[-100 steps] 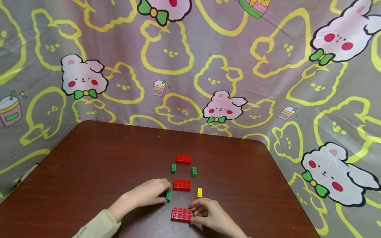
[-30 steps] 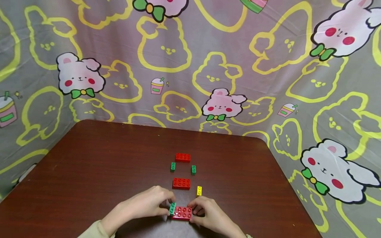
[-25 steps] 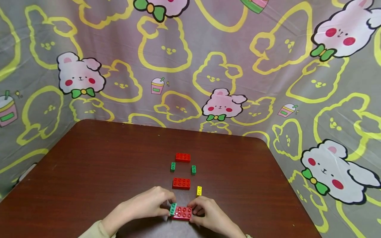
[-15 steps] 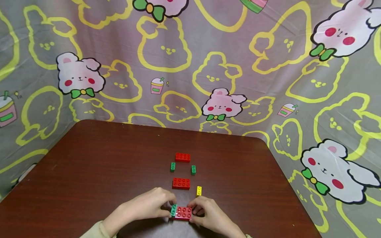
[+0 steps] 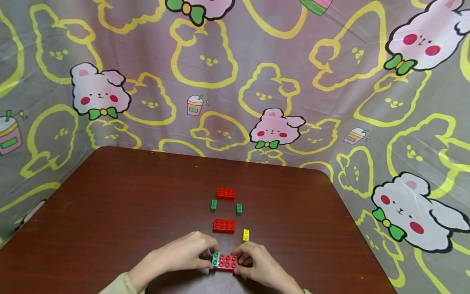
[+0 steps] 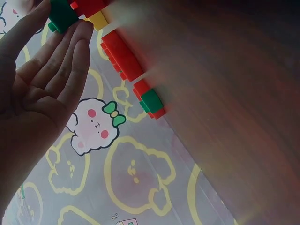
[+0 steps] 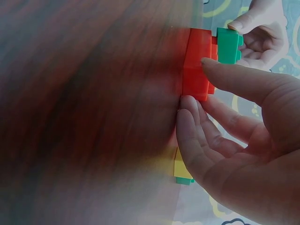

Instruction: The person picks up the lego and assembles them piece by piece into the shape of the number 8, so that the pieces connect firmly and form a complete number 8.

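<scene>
My left hand pinches a small green toy building brick between thumb and fingers. That brick sits over the left end of a red eight-stud brick on the table. From the right wrist view, the green brick lies against the studs of the red brick, with stud sides showing between them. My right hand grips the red brick's right end, thumb on one side and fingers on the other. Just beyond the right hand lies a yellow two-stud brick.
Farther back on the brown table lie a red brick, a left green brick, a right green brick and a far red brick. A patterned curtain hangs behind the table.
The left hand has lifted the green brick off the table and brought it over the red brick's left end, lately shifting slightly right. The right hand still holds the red brick.
</scene>
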The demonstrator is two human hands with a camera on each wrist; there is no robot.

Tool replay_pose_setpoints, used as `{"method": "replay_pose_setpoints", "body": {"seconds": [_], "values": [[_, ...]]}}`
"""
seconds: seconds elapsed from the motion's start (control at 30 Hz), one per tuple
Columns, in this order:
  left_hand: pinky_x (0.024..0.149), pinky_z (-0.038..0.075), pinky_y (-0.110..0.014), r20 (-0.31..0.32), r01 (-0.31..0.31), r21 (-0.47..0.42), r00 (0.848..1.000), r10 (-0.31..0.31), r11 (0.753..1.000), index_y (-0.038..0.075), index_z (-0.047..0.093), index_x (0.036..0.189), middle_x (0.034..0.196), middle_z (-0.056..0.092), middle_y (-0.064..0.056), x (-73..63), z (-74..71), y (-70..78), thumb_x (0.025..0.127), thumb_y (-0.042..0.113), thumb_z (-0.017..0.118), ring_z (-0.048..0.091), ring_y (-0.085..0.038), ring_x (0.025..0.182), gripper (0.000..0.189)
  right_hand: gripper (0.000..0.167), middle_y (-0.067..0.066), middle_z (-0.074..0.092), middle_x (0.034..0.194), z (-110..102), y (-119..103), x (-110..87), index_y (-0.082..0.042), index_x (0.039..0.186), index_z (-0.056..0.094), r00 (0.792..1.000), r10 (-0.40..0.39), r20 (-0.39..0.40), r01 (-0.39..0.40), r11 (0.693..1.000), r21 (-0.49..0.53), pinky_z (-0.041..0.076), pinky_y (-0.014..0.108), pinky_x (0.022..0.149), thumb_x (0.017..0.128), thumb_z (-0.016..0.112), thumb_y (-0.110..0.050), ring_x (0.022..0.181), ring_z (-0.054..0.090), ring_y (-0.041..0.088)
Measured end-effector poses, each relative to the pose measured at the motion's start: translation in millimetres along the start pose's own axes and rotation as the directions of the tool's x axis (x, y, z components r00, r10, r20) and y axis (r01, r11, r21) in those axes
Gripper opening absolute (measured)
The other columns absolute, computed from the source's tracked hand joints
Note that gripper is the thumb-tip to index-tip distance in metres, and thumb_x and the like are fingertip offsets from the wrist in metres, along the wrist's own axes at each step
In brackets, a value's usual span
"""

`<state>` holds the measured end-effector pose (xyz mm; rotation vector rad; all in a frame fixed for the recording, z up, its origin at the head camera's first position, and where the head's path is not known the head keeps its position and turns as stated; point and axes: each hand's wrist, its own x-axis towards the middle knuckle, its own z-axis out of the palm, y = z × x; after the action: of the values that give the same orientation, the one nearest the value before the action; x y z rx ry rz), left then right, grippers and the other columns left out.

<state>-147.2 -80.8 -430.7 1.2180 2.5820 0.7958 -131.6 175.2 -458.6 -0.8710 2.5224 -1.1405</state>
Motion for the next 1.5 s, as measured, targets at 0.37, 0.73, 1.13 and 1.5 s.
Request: {"method": "replay_pose_setpoints", "body": {"seconds": [0.37,0.73,1.13,1.5], "values": [[0.062,0.045,-0.008,-0.027,-0.001,0.009,1.0,0.001,1.0,0.016,0.07,0.094,0.086,0.07,0.012,-1.2,0.0,-1.5,0.081,0.016,0.079,0.057,0.007,0.071,0.016,0.025,0.003,0.066,0.098,-1.5,-1.4,1.1,-0.008,0.104,0.069,0.999,0.029,0.014,-0.029,1.0,0.008,0.055,0.017,0.07,0.084,0.08,-0.015,0.08,0.063,0.003],[0.062,0.046,-0.01,-0.032,0.003,0.038,0.999,-0.001,0.999,0.017,0.07,0.095,0.088,0.07,0.011,0.6,1.0,-1.8,0.081,0.018,0.079,0.057,0.006,0.072,0.016,0.023,0.004,0.067,0.097,0.0,-1.5,0.3,-0.008,0.104,0.069,1.0,-0.009,0.0,0.009,1.0,-0.006,0.055,0.018,0.07,0.084,0.079,-0.014,0.08,0.064,0.004],[0.06,0.045,-0.009,-0.024,0.006,0.028,1.0,-0.005,1.0,0.016,0.068,0.097,0.087,0.072,0.009,0.7,1.8,-1.5,0.081,0.017,0.078,0.056,0.007,0.068,0.019,0.023,0.004,0.066,0.095,0.4,-0.4,-0.4,-0.007,0.104,0.069,1.0,-0.023,-0.006,0.022,1.0,-0.014,0.055,0.017,0.069,0.084,0.079,-0.014,0.08,0.063,0.003],[0.058,0.044,-0.009,-0.01,0.014,0.021,1.0,-0.014,1.0,0.015,0.069,0.099,0.084,0.07,0.009,-1.0,1.6,-1.4,0.084,0.023,0.078,0.054,0.007,0.067,0.019,0.024,0.003,0.066,0.095,1.3,-1.4,0.0,-0.009,0.104,0.069,1.0,-0.002,-0.004,0.002,1.0,-0.007,0.054,0.017,0.069,0.083,0.079,-0.015,0.079,0.064,0.004]]}}
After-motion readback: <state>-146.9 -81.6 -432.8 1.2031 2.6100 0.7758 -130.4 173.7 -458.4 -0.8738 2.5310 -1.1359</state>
